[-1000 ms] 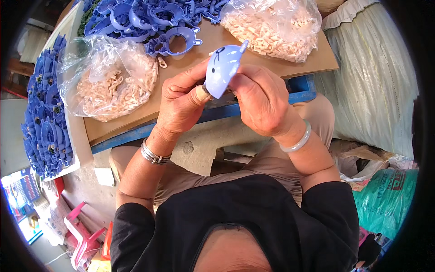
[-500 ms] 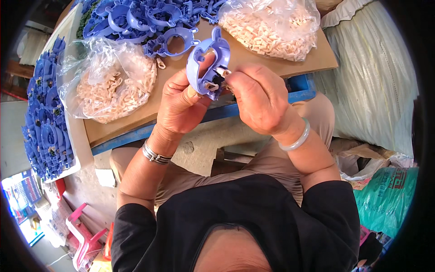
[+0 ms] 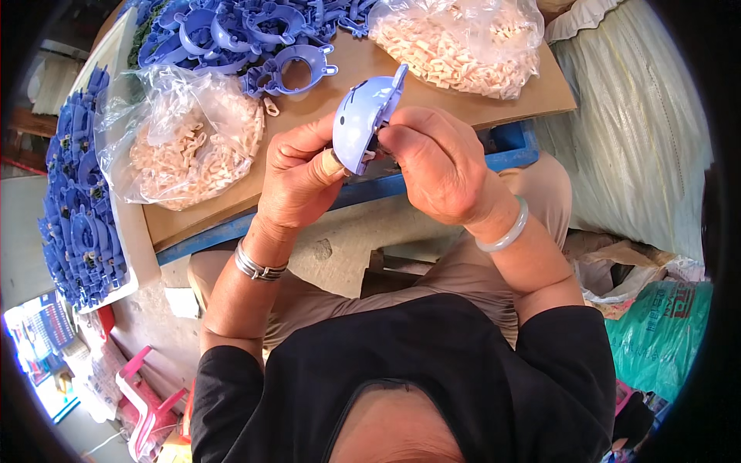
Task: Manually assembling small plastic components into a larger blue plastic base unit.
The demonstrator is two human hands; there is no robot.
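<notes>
A glossy periwinkle-blue plastic shell (image 3: 356, 123), rounded with a small ear-like tab, is gripped between the thumb and fingers of my left hand (image 3: 301, 174). Its domed outside with black printed marks faces left. At its open right side, my right hand (image 3: 440, 162) is closed in a pinch against the inside. The small cream plastic piece seen in that pinch a moment ago is now hidden by the fingers and shell. Another pale piece (image 3: 369, 156) shows at the shell's lower edge. One loose cream piece (image 3: 270, 106) lies on the cardboard left of the shell.
Clear bags of cream pieces stand at left (image 3: 193, 150) and right (image 3: 463, 58) on the cardboard-topped table (image 3: 185, 224). Blue shells (image 3: 224, 35) pile up at the back. A white tray (image 3: 137, 239) of blue parts is at far left, a large woven sack (image 3: 633, 131) at right.
The blue shell has turned so its domed outside shows instead of its hollow inside, and it sits slightly lower. My right hand's pinch stays at its open side; the cream piece has gone from sight.
</notes>
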